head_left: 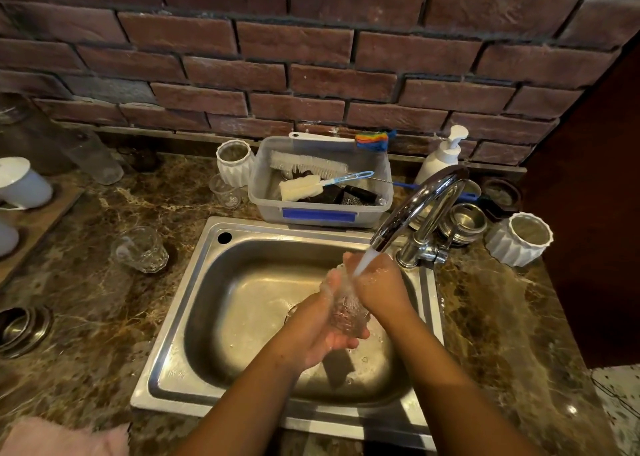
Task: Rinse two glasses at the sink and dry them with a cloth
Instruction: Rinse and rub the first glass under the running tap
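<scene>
Both hands, left hand [322,331] and right hand [377,282], around glass [346,312] under tap stream.

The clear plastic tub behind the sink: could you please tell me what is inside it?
Inside the tub: a white bristle brush, a sponge wand with a blue handle, and dark items near the bottom that I can't identify. Whatever lies beneath them is covered.

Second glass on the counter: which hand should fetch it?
Probably left. The second glass sits left of the sink, on the left hand side; the right hand is by the tap.
</scene>
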A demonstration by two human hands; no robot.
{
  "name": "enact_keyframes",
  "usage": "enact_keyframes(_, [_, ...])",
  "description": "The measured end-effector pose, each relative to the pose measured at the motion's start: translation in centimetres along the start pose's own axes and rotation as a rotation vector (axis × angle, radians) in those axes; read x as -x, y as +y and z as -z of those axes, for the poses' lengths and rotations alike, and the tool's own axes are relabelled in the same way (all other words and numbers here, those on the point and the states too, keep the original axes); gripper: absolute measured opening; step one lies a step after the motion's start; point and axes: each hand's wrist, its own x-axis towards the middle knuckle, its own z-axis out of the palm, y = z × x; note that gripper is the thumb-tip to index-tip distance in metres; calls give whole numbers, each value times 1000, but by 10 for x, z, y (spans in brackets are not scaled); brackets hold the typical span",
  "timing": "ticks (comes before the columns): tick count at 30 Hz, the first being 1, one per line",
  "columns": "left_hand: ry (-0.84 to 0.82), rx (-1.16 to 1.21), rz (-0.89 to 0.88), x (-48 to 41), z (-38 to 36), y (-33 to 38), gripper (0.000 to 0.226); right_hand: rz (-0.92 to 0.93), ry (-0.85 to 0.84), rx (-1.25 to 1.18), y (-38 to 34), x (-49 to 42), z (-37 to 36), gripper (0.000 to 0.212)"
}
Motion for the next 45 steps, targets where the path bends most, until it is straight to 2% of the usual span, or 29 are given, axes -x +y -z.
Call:
enact_keyframes(3, [20, -2, 33, 3, -10, 1, 63, 62, 38, -15, 4, 2, 2, 20])
enact_keyframes(6, [-37, 280, 76, 2, -9, -4, 64, 111, 90, -152, -3, 12, 4, 29])
enact_keyframes(8, [-75, 367, 109, 1, -4, -7, 68, 93, 88, -229, -6, 16, 6, 32])
enact_keyframes(10, [-86, 254, 81, 1, -1, -6, 64, 83, 65, -179, -7, 18, 7, 28])
enact_keyframes(13, [-3, -41, -10, 3, -7, -3, 57, 35, 12, -34, -5, 14, 9, 16])
enact_keyframes(15, [34, -77, -10, 3, -11, -3, 56, 18, -22, -8, -6, 9, 9, 8])
enact_keyframes(17, [7, 36, -12, 6, -12, -2, 54, 17, -9, -40, -7, 7, 10, 12])
enact_keyframes(20, [-95, 341, 46, 5, -7, -3, 58, 40, 42, -206, -8, 12, 7, 30])
enact_keyframes(22, [-152, 454, 75, 4, -6, -4, 59, 75, 75, -243, -7, 15, 4, 35])
enact_keyframes(23, [-152, 430, 67, 5, -6, -4, 60, 68, 70, -249, -7, 15, 4, 35])
enact_keyframes(25, [-106, 199, 20, 5, -5, -2, 63, 24, 22, -205, -8, 11, 8, 29])
enact_keyframes(27, [-36, -42, -29, 6, -9, 0, 63, 25, -50, -34, -9, 8, 10, 22])
enact_keyframes(29, [-5, -73, -74, 6, -15, 1, 59, 81, -18, 100, -8, 7, 8, 25])
enact_keyframes(31, [-20, 20, -116, 7, -19, 3, 49, 123, 62, 106, -8, 7, 6, 29])
enact_keyframes(32, [-47, 108, -103, 8, -17, 5, 47, 99, 84, 35, -8, 8, 5, 28])
enact_keyframes(35, [-155, 423, 57, 5, -9, 4, 57, -4, 89, -255, -8, 11, 3, 25])
enact_keyframes(37, [-167, 492, 89, 1, -3, 0, 61, 34, 101, -281, -6, 15, 0, 31])
enact_keyframes(40, [-102, 285, 22, 1, 2, 2, 58, 18, 92, -228, -9, 16, 4, 29])
enact_keyframes(43, [-35, 10, -49, 2, 0, 7, 50, 100, 32, 151, -12, 7, 6, 31])
enact_keyframes(45, [7, -14, -60, 3, -7, 7, 54, 102, 19, 209, -14, 4, 2, 35])
